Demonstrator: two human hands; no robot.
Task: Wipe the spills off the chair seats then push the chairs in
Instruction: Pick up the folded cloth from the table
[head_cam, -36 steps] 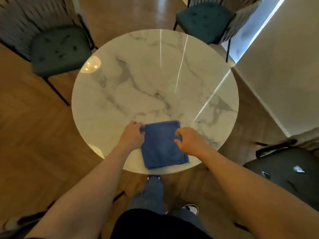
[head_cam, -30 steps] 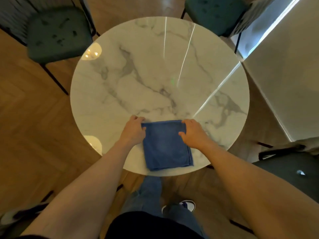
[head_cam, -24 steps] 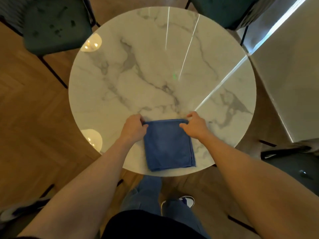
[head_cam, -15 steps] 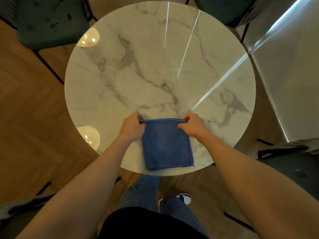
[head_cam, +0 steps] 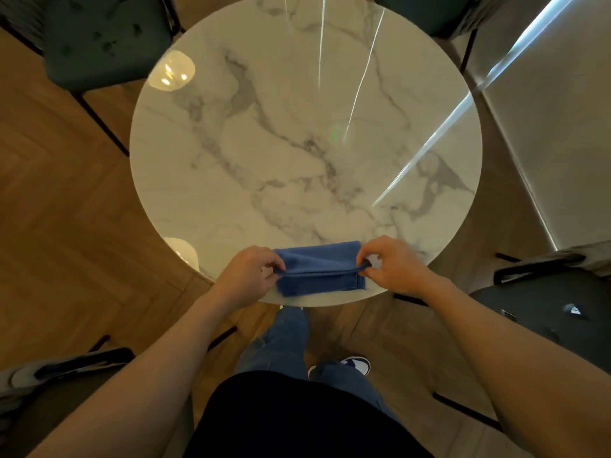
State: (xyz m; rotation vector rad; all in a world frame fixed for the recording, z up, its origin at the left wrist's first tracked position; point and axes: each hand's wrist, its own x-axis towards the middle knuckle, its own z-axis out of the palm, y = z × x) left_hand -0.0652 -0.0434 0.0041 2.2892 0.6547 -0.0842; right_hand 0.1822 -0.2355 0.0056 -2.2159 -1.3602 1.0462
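A blue cloth (head_cam: 317, 259) lies at the near edge of the round marble table (head_cam: 297, 127), its far edge folded back toward me. My left hand (head_cam: 246, 276) pinches the cloth's left corner and my right hand (head_cam: 391, 266) pinches its right corner. A green chair (head_cam: 89, 38) with dark spots on its seat stands at the far left. A dark chair (head_cam: 555, 312) at the near right carries a small white scrap on its seat. Another green chair (head_cam: 433, 11) sits at the far right, mostly cut off.
A grey chair (head_cam: 49, 375) shows at the near left edge. A pale wall (head_cam: 562, 110) runs along the right. Wooden floor (head_cam: 59, 209) surrounds the table. My legs and shoes are below the table edge.
Both hands slid to the cloth's far corners, gripped them and pulled that edge toward me, folding the cloth over itself. The view tilted down and nearer.
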